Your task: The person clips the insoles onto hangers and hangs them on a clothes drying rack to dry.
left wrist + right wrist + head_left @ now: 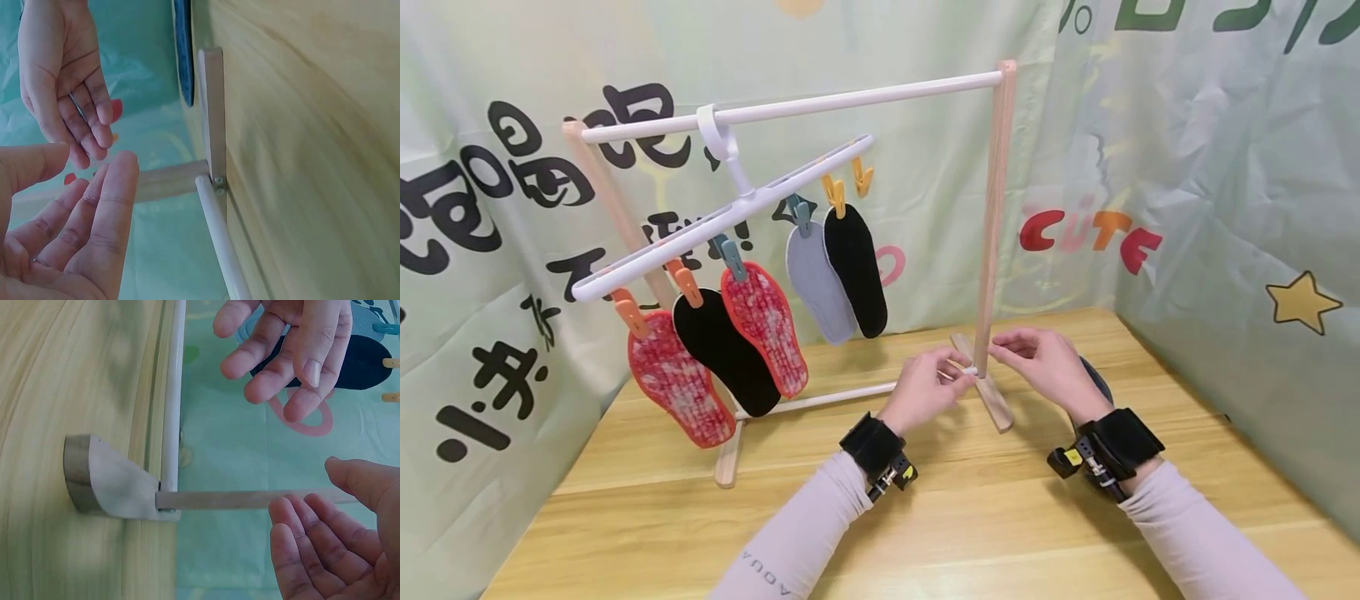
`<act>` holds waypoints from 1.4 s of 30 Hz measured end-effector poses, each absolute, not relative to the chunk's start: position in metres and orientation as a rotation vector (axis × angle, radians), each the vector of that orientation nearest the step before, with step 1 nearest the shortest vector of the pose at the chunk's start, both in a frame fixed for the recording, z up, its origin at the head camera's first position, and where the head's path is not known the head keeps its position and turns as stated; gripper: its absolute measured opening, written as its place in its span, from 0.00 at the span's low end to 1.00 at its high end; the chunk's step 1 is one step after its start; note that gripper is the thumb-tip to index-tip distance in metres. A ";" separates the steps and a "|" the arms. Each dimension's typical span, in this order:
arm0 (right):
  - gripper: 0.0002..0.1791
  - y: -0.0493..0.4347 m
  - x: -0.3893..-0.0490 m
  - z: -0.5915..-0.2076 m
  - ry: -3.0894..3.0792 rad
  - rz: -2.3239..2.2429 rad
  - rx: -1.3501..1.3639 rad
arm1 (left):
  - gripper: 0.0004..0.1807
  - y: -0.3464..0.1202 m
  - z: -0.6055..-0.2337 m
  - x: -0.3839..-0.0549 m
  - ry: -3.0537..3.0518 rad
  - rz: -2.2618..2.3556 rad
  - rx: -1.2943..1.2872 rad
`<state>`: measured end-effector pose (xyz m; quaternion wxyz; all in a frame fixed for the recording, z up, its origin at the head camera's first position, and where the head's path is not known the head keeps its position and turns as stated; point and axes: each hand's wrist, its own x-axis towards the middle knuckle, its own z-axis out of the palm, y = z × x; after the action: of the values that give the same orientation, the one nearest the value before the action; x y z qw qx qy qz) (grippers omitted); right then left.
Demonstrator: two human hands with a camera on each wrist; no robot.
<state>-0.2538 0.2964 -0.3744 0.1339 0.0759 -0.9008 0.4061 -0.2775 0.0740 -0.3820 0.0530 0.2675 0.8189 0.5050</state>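
Observation:
My left hand (925,385) is beside the foot of the drying rack's right post (997,208), thumb and fingers apart with nothing between them. On the post's other side is my right hand (1051,367), its fingers loosely bent and likewise holding nothing. Both wrist views show the palms facing each other above the rack's foot (119,481). From the rack's top bar (850,102) hangs a tilted white clip hanger (662,254). Clothespins on it hold a red patterned insole (673,375), a second red insole (765,329), a grey insole (820,279) and black insoles (857,271).
One yellow clothespin (862,177) hangs without an insole. A dark flat piece (184,53) lies on the wooden table (970,533) near my right wrist, mostly hidden in the head view. The rack's lower bar (835,397) runs close above the table. A printed curtain (1225,167) encloses the back and right.

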 end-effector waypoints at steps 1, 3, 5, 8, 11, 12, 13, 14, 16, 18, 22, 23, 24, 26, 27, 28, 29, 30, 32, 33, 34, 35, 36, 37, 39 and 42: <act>0.19 0.298 -0.253 -0.373 -2.616 1.171 0.213 | 0.12 0.077 -0.382 -0.277 2.492 1.524 0.818; 0.19 0.303 -0.252 -0.372 -2.626 1.158 0.205 | 0.12 0.082 -0.383 -0.276 2.489 1.519 0.824; 0.19 0.307 -0.251 -0.370 -2.634 1.141 0.197 | 0.13 0.088 -0.384 -0.275 2.495 1.505 0.821; 0.19 0.315 -0.252 -0.367 -2.640 1.099 0.191 | 0.14 0.096 -0.382 -0.273 2.513 1.480 0.822; 0.18 0.322 -0.254 -0.366 -2.646 1.052 0.188 | 0.13 0.103 -0.381 -0.270 2.517 1.467 0.810; 0.18 0.325 -0.255 -0.366 -2.649 1.034 0.188 | 0.12 0.106 -0.381 -0.269 2.513 1.468 0.808; 0.18 0.327 -0.256 -0.366 -2.651 1.021 0.185 | 0.12 0.108 -0.382 -0.268 2.512 1.465 0.810; 0.18 0.329 -0.256 -0.367 -2.654 1.011 0.184 | 0.11 0.110 -0.382 -0.267 2.516 1.461 0.811; 0.18 0.333 -0.255 -0.368 -2.661 1.001 0.177 | 0.11 0.114 -0.384 -0.265 2.532 1.443 0.813; 0.18 0.337 -0.255 -0.368 -2.672 0.995 0.169 | 0.11 0.118 -0.386 -0.263 2.557 1.425 0.811; 0.21 0.344 -0.254 -0.369 -2.718 0.984 0.137 | 0.12 0.126 -0.389 -0.258 2.579 1.415 0.767; 0.22 0.345 -0.254 -0.369 -2.730 0.979 0.130 | 0.12 0.129 -0.390 -0.257 2.567 1.430 0.752; 0.22 0.347 -0.254 -0.369 -2.745 0.977 0.123 | 0.12 0.131 -0.391 -0.256 2.551 1.445 0.738; 0.23 0.351 -0.254 -0.368 -2.764 0.975 0.113 | 0.12 0.136 -0.392 -0.255 2.529 1.463 0.734; 0.23 0.353 -0.255 -0.367 -2.773 0.975 0.109 | 0.12 0.138 -0.392 -0.255 2.524 1.464 0.736; 0.23 0.355 -0.255 -0.366 -2.782 0.973 0.109 | 0.12 0.140 -0.392 -0.255 2.526 1.457 0.740; 0.24 0.358 -0.256 -0.365 -2.790 0.969 0.108 | 0.12 0.143 -0.392 -0.254 2.530 1.448 0.746; 0.24 0.360 -0.257 -0.364 -2.797 0.966 0.106 | 0.12 0.145 -0.391 -0.254 2.541 1.433 0.754; 0.24 0.364 -0.259 -0.362 -2.808 0.962 0.106 | 0.12 0.149 -0.391 -0.252 2.571 1.397 0.763; 0.25 0.366 -0.259 -0.361 -2.815 0.959 0.104 | 0.13 0.151 -0.391 -0.252 2.581 1.383 0.762; 0.25 0.368 -0.260 -0.361 -2.822 0.958 0.102 | 0.13 0.153 -0.391 -0.251 2.590 1.371 0.759; 0.25 0.370 -0.260 -0.360 -2.828 0.958 0.099 | 0.12 0.155 -0.391 -0.250 2.592 1.363 0.754; 0.26 0.372 -0.261 -0.360 -2.835 0.953 0.099 | 0.12 0.158 -0.391 -0.249 2.594 1.353 0.750; 0.25 0.374 -0.261 -0.359 -2.843 0.954 0.096 | 0.12 0.160 -0.391 -0.248 2.596 1.342 0.746; 0.26 0.378 -0.261 -0.359 -2.861 0.951 0.093 | 0.12 0.164 -0.390 -0.246 2.604 1.317 0.744; 0.25 0.386 -0.261 -0.359 -2.896 0.946 0.093 | 0.13 0.170 -0.390 -0.243 2.626 1.267 0.733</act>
<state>-0.2609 0.3859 -0.3589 0.0469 0.0305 -0.9491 0.3100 -0.2428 0.1699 -0.3900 0.0677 0.2434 0.8714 0.4205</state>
